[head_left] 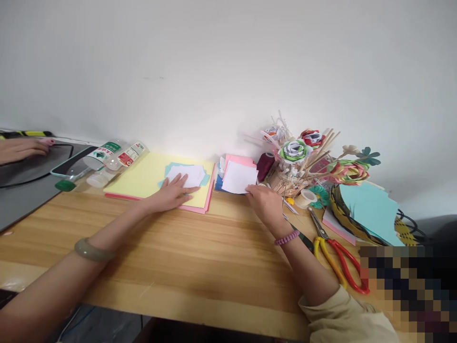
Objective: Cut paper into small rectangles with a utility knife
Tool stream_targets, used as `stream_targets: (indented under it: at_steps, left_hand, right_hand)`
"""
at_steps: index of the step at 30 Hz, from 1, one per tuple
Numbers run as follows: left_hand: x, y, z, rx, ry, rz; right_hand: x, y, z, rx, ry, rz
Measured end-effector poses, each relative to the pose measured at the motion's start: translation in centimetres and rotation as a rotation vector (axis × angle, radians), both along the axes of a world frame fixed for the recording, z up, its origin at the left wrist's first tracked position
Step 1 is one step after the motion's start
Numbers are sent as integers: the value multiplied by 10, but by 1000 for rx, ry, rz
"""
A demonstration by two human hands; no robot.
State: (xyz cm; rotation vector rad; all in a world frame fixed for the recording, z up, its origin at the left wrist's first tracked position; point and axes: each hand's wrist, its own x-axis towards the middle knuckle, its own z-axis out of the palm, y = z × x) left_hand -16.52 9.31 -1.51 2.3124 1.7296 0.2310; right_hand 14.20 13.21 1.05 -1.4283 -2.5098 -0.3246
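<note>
My left hand lies flat with fingers spread, its fingertips on a small pile of white paper over light blue paper. Under that pile is a stack of larger sheets with yellow paper on top. My right hand has its fingers closed at the lower right corner of a white paper square. Behind that square, pink paper shows, with something blue below.
Right of my right hand are paper flowers, a tape roll, scissors and a basket with blue-green sheets. At left lie plastic bottles, a phone and another person's hand on a grey surface.
</note>
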Motion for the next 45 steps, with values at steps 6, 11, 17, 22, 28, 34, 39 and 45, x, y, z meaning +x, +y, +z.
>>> stream_targets:
  at_steps: [6,11,17,22,28,34,39,45]
  left_hand:
    - [9,-2,7,264,-37,74]
    - [37,-7,21,477,-127,-26]
    - [79,-23,34,650,-233,-234]
    - [95,-56,18,683,-323,-485]
    - [104,-96,-2,363,-468,-454]
    - [115,-100,12,-243,-562,14]
    - [120,-89,18,-374,-546,171]
    - [123,-76,14,-536,-729,235]
  right_hand:
    - [0,-6,4,-22,58,-5]
    - [0,0,2,41,203,4]
    - [8,-28,12,116,318,220]
    - [29,-85,7,30,291,461]
    - [40,-127,-12,-167,367,425]
    - [35,-137,-20,-418,633,33]
    - [31,-134,-25,-524,748,-136]
    - [27,-126,-27,-523,699,-226]
